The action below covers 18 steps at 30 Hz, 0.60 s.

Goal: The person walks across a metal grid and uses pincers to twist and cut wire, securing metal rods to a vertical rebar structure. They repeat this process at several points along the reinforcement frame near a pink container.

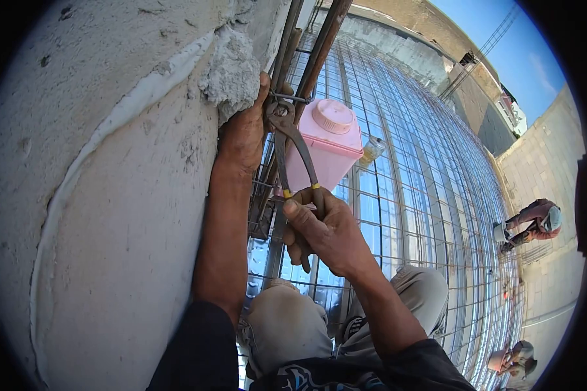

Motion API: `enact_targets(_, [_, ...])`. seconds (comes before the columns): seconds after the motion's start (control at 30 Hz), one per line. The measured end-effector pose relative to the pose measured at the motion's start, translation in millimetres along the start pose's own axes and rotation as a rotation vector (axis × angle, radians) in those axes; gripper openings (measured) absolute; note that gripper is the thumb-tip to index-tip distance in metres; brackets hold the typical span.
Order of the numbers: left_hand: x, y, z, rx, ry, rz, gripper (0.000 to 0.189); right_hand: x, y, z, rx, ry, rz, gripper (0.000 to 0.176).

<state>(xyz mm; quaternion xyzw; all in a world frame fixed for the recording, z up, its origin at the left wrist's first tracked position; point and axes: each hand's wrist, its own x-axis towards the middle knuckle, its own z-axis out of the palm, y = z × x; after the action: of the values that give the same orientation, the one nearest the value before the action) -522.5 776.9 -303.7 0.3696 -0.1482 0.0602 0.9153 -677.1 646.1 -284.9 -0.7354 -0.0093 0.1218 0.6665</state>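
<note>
Fingers wrapped round its handles, my right hand [323, 228] holds a pair of pincers [282, 117] with yellow bands on the grips. The jaws are at the rusty vertical rebar [319, 55], beside a thin metal tie around the bars. My left hand [244, 133] is raised between the wall and the rebar, next to the pincers' head; its fingers are mostly hidden behind the bars and tool. Just behind the pincers stands a pink plastic container [329, 140] with a round screw cap.
A rough concrete wall [130, 215] fills the left side. Rebar mesh [424, 163] over shiny metal sheeting spreads ahead and right. A clear jar [372, 150] lies beyond the container. Two co-workers [541, 218] with buckets crouch near the block wall [548, 156] at right.
</note>
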Motion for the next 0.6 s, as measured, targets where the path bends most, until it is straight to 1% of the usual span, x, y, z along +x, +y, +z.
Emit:
enact_targets(0.1, [2,-1,-2,0.009,-0.009,0.038,0.035,18,31,-29,0.850,-0.523,0.239,0.032])
enact_targets(0.13, [3,-3,-4,0.013,-0.013,0.057,0.034,24,42,-31,0.947,-0.591,0.253,0.034])
enact_targets(0.23, [3,-4,-8,-0.041,-0.089,0.083,0.032,22,39,-22,0.837,-0.536,0.135,0.039])
enact_targets(0.27, [2,-4,-9,-0.016,-0.081,0.075,0.033,17,32,-20,0.628,-0.430,0.085,0.045])
enact_targets(0.37, [3,-7,-13,0.038,-0.063,0.051,0.036,4,32,1,0.018,0.097,-0.199,0.048])
enact_targets(0.4, [5,-10,-16,0.038,-0.061,0.046,0.037,1,35,0,-0.269,0.204,-0.264,0.057])
enact_targets(0.5, [6,-14,-16,0.051,-0.064,0.053,0.040,-3,35,3,-0.240,0.184,-0.246,0.070])
enact_targets(0.6, [3,-10,-15,0.048,-0.090,0.030,0.043,8,50,-17,1.233,-0.692,0.195,0.079])
